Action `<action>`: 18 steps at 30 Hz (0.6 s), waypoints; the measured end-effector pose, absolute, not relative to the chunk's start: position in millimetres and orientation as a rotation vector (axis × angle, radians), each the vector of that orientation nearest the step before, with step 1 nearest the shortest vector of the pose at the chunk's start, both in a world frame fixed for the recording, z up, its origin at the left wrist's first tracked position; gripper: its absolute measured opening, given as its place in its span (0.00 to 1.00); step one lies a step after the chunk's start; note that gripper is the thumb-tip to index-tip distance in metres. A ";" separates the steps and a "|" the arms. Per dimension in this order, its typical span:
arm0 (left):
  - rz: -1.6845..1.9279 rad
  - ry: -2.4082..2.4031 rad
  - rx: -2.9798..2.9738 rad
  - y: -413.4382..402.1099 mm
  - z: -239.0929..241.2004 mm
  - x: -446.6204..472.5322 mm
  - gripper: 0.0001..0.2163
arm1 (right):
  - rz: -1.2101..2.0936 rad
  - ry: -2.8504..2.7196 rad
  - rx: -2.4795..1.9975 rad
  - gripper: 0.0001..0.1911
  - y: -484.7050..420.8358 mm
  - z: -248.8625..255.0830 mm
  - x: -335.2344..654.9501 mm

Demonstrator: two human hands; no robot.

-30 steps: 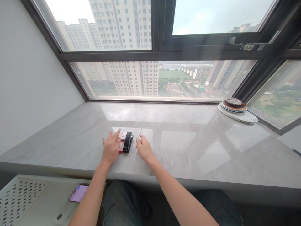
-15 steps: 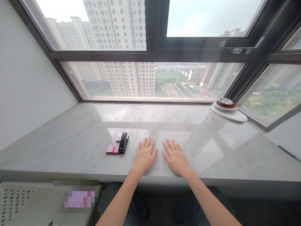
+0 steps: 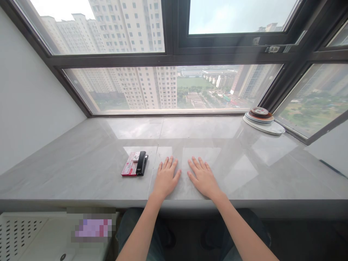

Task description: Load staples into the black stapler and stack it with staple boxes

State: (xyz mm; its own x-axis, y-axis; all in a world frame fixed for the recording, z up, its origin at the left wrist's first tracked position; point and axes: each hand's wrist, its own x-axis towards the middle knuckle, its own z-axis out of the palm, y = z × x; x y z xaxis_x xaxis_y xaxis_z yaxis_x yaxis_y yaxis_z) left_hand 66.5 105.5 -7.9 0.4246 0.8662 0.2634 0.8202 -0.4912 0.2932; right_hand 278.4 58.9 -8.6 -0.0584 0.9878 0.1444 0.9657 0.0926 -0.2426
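1. A black stapler (image 3: pixel 140 164) lies at the right edge of red-and-white packs (image 3: pixel 129 169) on the table (image 3: pixel 81 174), left of and apart from the left hand (image 3: pixel 166 177)
2. That hand is flat, palm down, fingers spread, holding nothing
3. The right hand (image 3: pixel 202 179), farther off, lies likewise, spread and empty
4. Stacked plates (image 3: pixel 263 122) sit far right

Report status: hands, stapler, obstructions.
Left hand and right hand spread palm-down on counter, holding nothing. Stapler left of both, untouched. Plates at far right, out of the way.
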 end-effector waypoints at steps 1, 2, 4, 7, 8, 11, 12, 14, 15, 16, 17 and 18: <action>0.576 1.519 2.552 105.4 -7.6 66.1 0.26 | 0.118 -2.103 -1.946 0.32 59.1 -8.8 278.3; 0.573 1.523 2.554 105.2 -7.3 65.8 0.26 | 0.117 -2.104 -1.946 0.33 59.3 -8.9 278.3; 0.573 1.526 2.561 104.8 -6.7 65.4 0.25 | 0.109 -2.104 -1.947 0.33 59.6 -9.5 278.1; 0.583 1.525 2.566 104.3 -6.2 65.3 0.25 | 0.085 -2.100 -1.948 0.32 59.8 -10.7 277.7; 0.587 1.524 2.566 104.2 -6.2 65.3 0.25 | 0.077 -2.098 -1.947 0.32 59.7 -11.0 277.6; 0.595 1.525 2.565 104.2 -6.5 65.4 0.25 | 0.072 -2.097 -1.944 0.32 59.4 -11.2 277.5; 0.596 1.526 2.565 104.2 -6.6 65.5 0.25 | 0.078 -2.098 -1.943 0.32 59.3 -11.1 277.5; 0.596 1.527 2.565 104.3 -6.8 65.6 0.25 | 0.091 -2.101 -1.944 0.32 59.0 -10.6 277.7; 0.595 1.528 2.565 104.3 -6.9 65.6 0.25 | 0.093 -2.100 -1.945 0.32 58.9 -10.3 277.8; 0.594 1.528 2.565 104.4 -7.0 65.7 0.25 | 0.093 -2.100 -1.944 0.32 58.8 -10.2 277.9; 0.594 1.527 2.564 104.4 -7.1 65.8 0.25 | 0.090 -2.099 -1.942 0.32 58.8 -10.0 278.0; 0.595 1.527 2.563 104.5 -7.2 65.9 0.25 | 0.088 -2.098 -1.939 0.32 58.7 -10.0 278.2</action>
